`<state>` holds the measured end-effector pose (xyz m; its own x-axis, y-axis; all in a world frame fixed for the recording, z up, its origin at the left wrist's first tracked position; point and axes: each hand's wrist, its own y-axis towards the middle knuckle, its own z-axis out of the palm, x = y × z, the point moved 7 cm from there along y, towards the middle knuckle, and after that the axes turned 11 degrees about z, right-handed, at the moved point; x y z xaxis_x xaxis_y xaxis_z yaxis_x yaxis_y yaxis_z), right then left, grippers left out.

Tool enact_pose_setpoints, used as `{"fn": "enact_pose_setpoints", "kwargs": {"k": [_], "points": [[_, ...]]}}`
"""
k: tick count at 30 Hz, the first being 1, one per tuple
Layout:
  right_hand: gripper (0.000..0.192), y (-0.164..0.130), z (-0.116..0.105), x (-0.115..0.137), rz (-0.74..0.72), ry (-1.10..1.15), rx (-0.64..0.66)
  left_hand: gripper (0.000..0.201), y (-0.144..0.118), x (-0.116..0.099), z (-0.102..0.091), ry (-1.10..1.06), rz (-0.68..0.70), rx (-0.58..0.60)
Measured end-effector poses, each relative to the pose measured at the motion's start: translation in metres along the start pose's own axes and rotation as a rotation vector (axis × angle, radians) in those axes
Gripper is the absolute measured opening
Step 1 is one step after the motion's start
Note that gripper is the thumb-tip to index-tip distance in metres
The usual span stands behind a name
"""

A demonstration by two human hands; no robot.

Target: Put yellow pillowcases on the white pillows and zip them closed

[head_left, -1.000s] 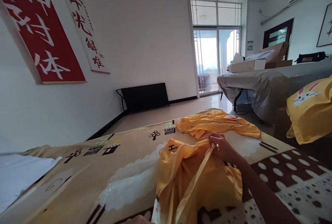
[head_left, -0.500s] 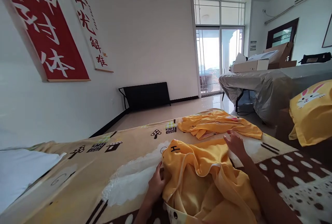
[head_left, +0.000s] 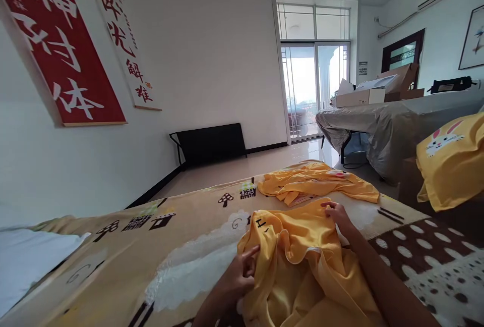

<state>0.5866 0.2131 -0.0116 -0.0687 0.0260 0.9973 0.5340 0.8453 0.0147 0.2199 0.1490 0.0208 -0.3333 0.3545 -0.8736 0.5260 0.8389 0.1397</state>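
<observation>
My left hand (head_left: 238, 281) pinches the yellow cloth's (head_left: 302, 261) near edge — right hand (head_left: 336, 214) grips its far edge, on the patterned bedspread (head_left: 151, 231).

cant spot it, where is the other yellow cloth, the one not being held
In the head view it lies crumpled on the patterned bedspread, just beyond the right hand: the second yellow cloth, centre-right.

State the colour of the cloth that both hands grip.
Yellow cloth, black marks near its edge; head view.

Soft matt yellow cloth (head_left: 302, 261) lies rumpled on a matt printed fabric bedspread (head_left: 151, 236); floor tiles (head_left: 245, 163) glossy.
</observation>
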Motion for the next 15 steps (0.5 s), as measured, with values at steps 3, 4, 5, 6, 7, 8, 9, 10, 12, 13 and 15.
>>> {"fn": "enact_pose_setpoints", "kwargs": {"k": [3, 4, 5, 6, 7, 8, 9, 10, 12, 13, 15], "points": [[0.023, 0.008, -0.026, 0.01, 0.002, 0.086, -0.065, 0.054, -0.042, -0.058, 0.027, 0.088, 0.098, 0.455], [0.021, 0.01, -0.035, 0.012, 0.002, 0.117, -0.095, 0.048, -0.053, -0.072, 0.028, 0.095, 0.119, 0.533], [0.02, 0.011, -0.044, 0.014, 0.003, 0.15, -0.125, 0.045, -0.058, -0.08, 0.025, 0.082, 0.127, 0.546], [0.02, 0.012, -0.053, 0.015, 0.005, 0.184, -0.158, 0.043, -0.057, -0.083, 0.018, 0.06, 0.126, 0.497], [0.02, 0.012, -0.061, 0.016, 0.008, 0.217, -0.189, 0.043, -0.05, -0.081, 0.008, 0.043, 0.129, 0.393], [0.022, 0.012, -0.068, 0.016, 0.011, 0.247, -0.218, 0.045, -0.041, -0.074, -0.004, 0.036, 0.141, 0.252], [0.026, 0.012, -0.074, 0.016, 0.012, 0.274, -0.244, 0.048, -0.03, -0.063, -0.015, 0.036, 0.162, 0.107], [0.031, 0.012, -0.079, 0.017, 0.011, 0.296, -0.262, 0.052, -0.019, -0.049, -0.022, 0.038, 0.182, -0.023], [0.043, 0.012, -0.084, 0.019, 0.006, 0.321, -0.274, 0.069, 0.0, -0.016, -0.021, 0.035, 0.183, -0.142], [0.049, 0.012, -0.085, 0.019, 0.003, 0.317, -0.263, 0.076, 0.008, 0.001, -0.013, 0.02, 0.152, -0.14], [0.053, 0.012, -0.081, 0.02, 0.002, 0.272, -0.221, 0.076, 0.019, 0.023, 0.003, 0.044, 0.113, -0.105]]}}
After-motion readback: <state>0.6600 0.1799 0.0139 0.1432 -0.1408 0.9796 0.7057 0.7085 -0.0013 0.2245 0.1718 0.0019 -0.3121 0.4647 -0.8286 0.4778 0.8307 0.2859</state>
